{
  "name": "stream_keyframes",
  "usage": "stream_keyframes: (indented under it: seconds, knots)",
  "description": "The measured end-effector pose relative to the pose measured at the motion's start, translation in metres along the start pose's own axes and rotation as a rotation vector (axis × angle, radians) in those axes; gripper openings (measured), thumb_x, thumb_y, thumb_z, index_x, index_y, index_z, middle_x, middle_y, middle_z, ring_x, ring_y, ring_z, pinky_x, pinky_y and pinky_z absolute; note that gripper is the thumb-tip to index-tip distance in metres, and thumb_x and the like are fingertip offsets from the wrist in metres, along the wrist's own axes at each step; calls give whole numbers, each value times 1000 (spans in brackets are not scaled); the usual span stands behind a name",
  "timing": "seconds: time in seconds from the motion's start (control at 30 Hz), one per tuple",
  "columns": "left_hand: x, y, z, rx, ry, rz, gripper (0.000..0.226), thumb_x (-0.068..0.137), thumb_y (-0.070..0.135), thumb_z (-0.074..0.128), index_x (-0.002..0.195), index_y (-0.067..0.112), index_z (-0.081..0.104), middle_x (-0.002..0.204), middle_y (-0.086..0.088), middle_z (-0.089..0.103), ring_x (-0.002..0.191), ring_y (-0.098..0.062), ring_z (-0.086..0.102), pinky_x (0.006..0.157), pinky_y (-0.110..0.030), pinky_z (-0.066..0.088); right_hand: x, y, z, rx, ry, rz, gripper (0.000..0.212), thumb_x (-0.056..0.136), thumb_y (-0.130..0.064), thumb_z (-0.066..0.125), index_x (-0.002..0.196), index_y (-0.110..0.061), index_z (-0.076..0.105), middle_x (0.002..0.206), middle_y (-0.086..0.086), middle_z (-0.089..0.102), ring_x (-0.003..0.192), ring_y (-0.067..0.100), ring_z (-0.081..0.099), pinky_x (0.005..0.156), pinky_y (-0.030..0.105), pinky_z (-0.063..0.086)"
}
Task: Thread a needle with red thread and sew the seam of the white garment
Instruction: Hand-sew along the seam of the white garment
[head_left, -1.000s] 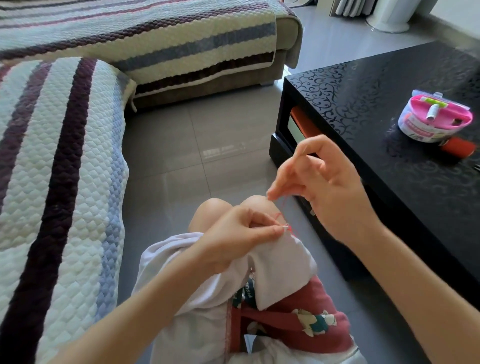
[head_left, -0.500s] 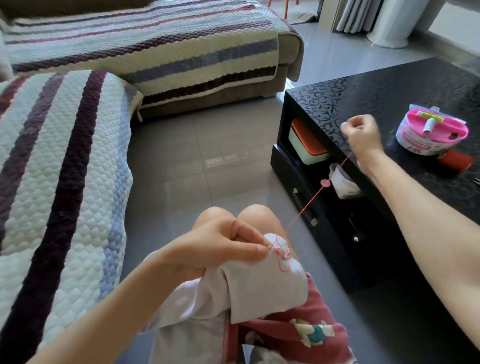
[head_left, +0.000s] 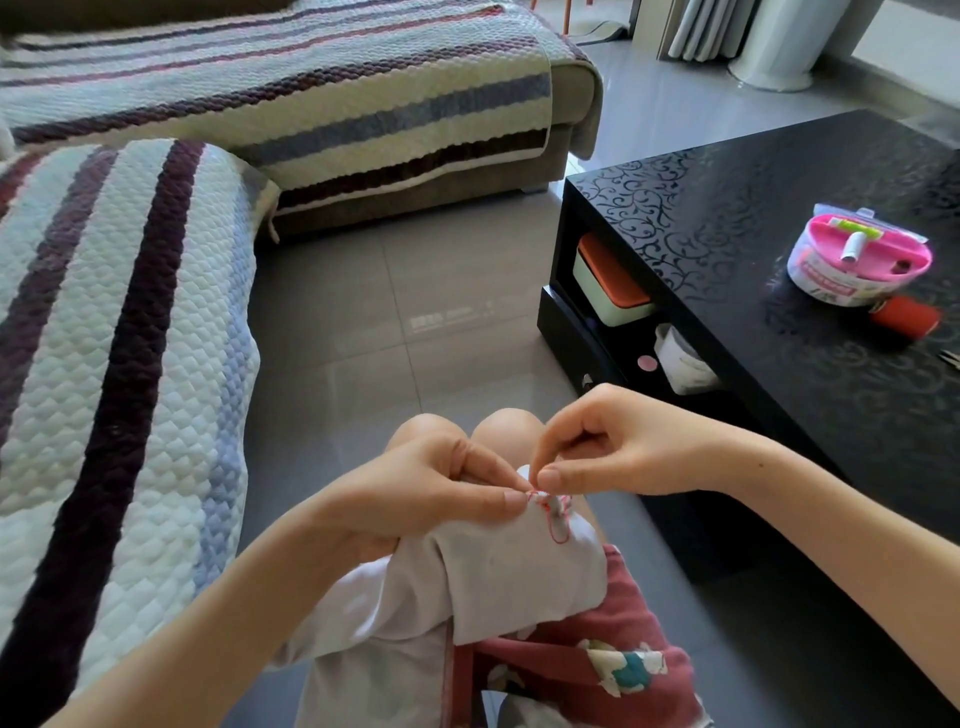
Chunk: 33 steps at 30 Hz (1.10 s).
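Observation:
The white garment lies folded over my lap. My left hand pinches its top edge between thumb and forefinger. My right hand has come down to the same spot, thumb and forefinger pinched together right at the seam; the needle itself is too small to make out. Red thread shows as stitches and a slack loop on the cloth just below both sets of fingertips.
A black coffee table stands to my right, bearing a pink sewing kit and a red thread spool. Boxes sit on its lower shelf. A striped sofa runs along my left, grey tiled floor between.
My right hand pulled the thread out taut toward the table, then came back down to the seam. The thread now lies slack on the cloth. My left hand kept its hold.

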<state>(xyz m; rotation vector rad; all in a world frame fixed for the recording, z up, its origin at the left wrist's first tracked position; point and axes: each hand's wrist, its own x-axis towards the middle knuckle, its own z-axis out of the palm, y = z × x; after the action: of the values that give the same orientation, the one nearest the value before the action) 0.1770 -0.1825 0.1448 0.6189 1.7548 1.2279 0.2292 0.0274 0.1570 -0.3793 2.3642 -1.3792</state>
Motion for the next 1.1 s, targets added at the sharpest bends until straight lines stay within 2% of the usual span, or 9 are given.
stream_keyframes:
  seconds: [0.2,0.33,0.43,0.53,0.6,0.7,0.83,0.97,1.1]
  knots:
    - [0,3,1,11,0,-15,34,61,46,74,84,21,79,76,-11,62,75,-9,53,74,-26,43,3,3,-3,23,-45,49,12,87,-17,69,79,-8,68,67,20,56,62,16,45,61,32,36]
    - [-2,5,1,-33,-60,-52,3,80,19,77,81,16,78,67,0,63,66,-2,54,67,-14,43,11,7,-10,-141,35,45,18,91,-10,62,75,-19,60,59,-12,46,54,3,39,55,13,32]
    - [-2,4,0,-70,-66,-64,9,84,8,71,81,13,78,71,1,65,67,-1,56,67,-12,45,14,9,-13,-99,52,35,11,93,-18,60,83,-16,64,67,-1,50,59,4,39,57,19,34]
    - [-3,7,-1,-84,-64,-64,12,86,4,67,83,11,75,67,8,67,66,3,58,66,-10,45,14,10,-8,-54,-49,21,40,87,-46,59,97,-9,70,80,19,64,71,33,55,66,41,46]
    - [-3,8,-1,-74,-60,-63,12,87,3,64,85,9,74,64,12,66,65,5,57,65,-9,43,12,8,-3,-24,-103,9,38,84,-49,63,90,-12,72,84,20,67,75,34,61,71,47,49]
    - [-3,8,-1,-68,-47,-63,11,86,6,66,83,10,76,63,9,64,64,4,55,65,-10,43,13,9,-2,63,-139,-14,14,85,-25,69,78,-13,70,70,6,65,68,13,59,66,33,47]
    - [-4,8,0,-90,-54,-74,12,86,7,66,81,12,77,64,8,65,64,3,56,65,-9,44,15,8,-4,118,-157,-19,21,89,-16,64,69,-20,62,61,-12,48,59,5,42,57,19,35]
    - [-5,7,0,-98,-70,-86,11,87,6,65,82,7,75,64,6,63,63,1,54,64,-9,43,22,11,-4,-140,-86,23,22,94,-17,58,73,-23,57,66,-3,51,61,7,42,59,26,37]
    - [-8,8,2,-138,-115,-110,18,85,6,69,75,18,77,69,6,68,66,1,60,67,-10,47,36,32,-13,-499,225,95,12,94,-23,57,85,-19,63,77,-10,56,80,14,55,70,29,38]
